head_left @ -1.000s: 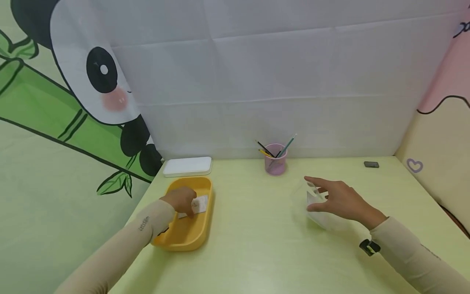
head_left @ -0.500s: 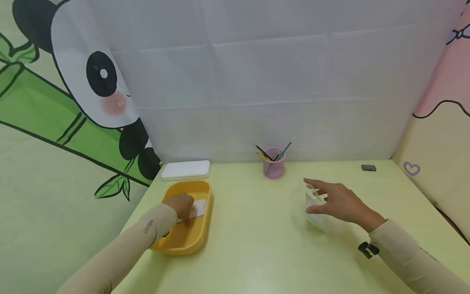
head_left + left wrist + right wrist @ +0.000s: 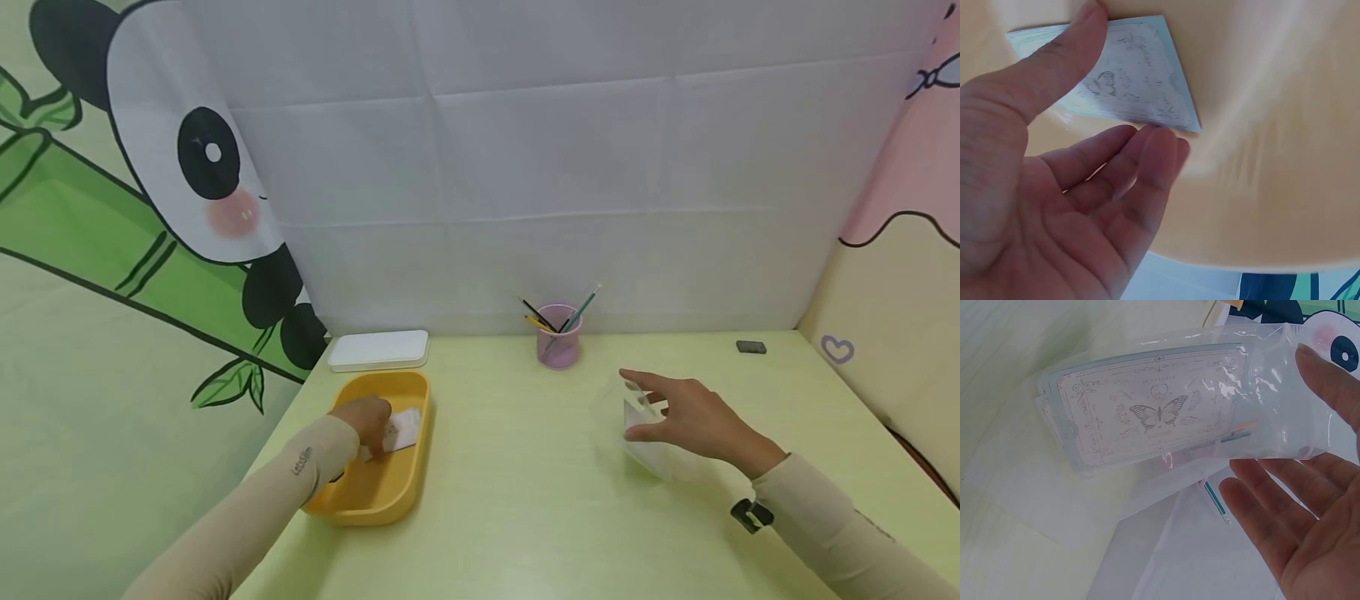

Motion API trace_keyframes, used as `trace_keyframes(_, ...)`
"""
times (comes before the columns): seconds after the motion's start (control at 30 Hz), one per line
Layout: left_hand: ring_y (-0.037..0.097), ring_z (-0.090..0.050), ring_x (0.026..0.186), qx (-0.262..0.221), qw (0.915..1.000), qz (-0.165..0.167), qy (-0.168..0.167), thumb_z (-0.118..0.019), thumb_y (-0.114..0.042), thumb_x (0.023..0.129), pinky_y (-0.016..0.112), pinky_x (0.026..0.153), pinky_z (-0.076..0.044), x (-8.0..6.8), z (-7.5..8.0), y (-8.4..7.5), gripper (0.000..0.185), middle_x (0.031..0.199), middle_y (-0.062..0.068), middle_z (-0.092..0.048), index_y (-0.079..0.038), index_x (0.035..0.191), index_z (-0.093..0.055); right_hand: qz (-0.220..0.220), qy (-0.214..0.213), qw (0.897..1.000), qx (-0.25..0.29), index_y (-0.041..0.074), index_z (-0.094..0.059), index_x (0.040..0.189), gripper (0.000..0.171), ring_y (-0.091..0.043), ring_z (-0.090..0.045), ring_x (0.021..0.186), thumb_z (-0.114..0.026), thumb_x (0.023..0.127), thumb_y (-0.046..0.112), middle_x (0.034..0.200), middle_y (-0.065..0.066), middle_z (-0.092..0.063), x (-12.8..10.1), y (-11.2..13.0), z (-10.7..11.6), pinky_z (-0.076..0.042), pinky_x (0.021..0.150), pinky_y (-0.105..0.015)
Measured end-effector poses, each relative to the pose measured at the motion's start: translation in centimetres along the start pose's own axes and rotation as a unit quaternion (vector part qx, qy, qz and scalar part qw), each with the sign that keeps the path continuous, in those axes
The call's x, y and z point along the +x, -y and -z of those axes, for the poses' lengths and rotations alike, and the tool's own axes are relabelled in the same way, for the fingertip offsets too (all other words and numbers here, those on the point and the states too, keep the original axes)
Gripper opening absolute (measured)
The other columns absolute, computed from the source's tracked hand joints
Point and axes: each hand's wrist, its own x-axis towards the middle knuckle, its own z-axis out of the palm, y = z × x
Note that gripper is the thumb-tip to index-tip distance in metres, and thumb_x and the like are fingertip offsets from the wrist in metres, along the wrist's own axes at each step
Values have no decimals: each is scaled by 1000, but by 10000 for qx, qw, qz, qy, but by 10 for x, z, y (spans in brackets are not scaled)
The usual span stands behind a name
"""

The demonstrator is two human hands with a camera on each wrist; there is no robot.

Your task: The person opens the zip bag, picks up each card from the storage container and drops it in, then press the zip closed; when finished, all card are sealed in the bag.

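**Left hand on a card in the yellow tray, right hand at a clear bag of cards**

Head view: the left hand [image 3: 367,421] reaches into the yellow tray [image 3: 397,492], its fingertips bent down onto a pale card [image 3: 401,432] lying just beyond them on the tray floor. The right hand [image 3: 693,417] is well apart from it on the table [image 3: 525,517], fingers spread, with a clear bag [image 3: 645,433] against the thumb and fingertips. Beyond the right fingers stands a pink pen cup [image 3: 558,344]; beyond the left fingers, behind the tray, lies a white lid [image 3: 378,348]. A small dark block [image 3: 751,347] sits far past the right hand.

Left wrist view: the thumb [image 3: 1066,53] presses on the card's [image 3: 1129,81] upper edge, and the fingers [image 3: 1147,156] lie nearly straight, their tips at its lower edge. It is a loose, narrow pinch, the card flat on the tray [image 3: 1272,156].

Right wrist view: the fingers [image 3: 1329,381] are straight and wide, the bag [image 3: 1166,431] resting against their tips; whether the thumb clamps it I cannot tell. Inside the bag lies a stack of butterfly cards [image 3: 1147,415], away from the fingertips.
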Motion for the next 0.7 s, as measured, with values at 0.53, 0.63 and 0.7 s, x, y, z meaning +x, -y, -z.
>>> trace_keyframes(0.53, 24, -53, 82, -198, 9989, 403, 138, -91, -18, 71, 40, 80, -51, -7, 4, 0, 41, 92, 6, -55, -8, 101, -65, 91, 22, 10000, 1, 24, -45, 153, 86, -31, -64, 111, -80, 80, 54, 136, -9, -61, -1, 0, -2, -54, 77, -45)
trace_keyframes(0.63, 25, -53, 82, -308, 9984, 465, 97, -90, -18, 70, 41, 76, -50, -8, 7, 3, 39, 93, 6, -54, -10, 98, -63, 93, 40, 9999, -11, 24, -45, 153, 87, -31, -64, 112, -79, 79, 56, 136, -9, -61, -1, 1, -1, -54, 77, -45)
trace_keyframes(0.7, 25, -53, 81, -360, 9982, 468, 49, -89, -17, 70, 40, 73, -48, -9, 10, 5, 38, 92, 5, -54, -10, 95, -62, 104, 39, 9999, -18, 23, -45, 153, 88, -32, -64, 112, -79, 79, 57, 136, -10, -61, -1, 1, -1, -54, 77, -45)
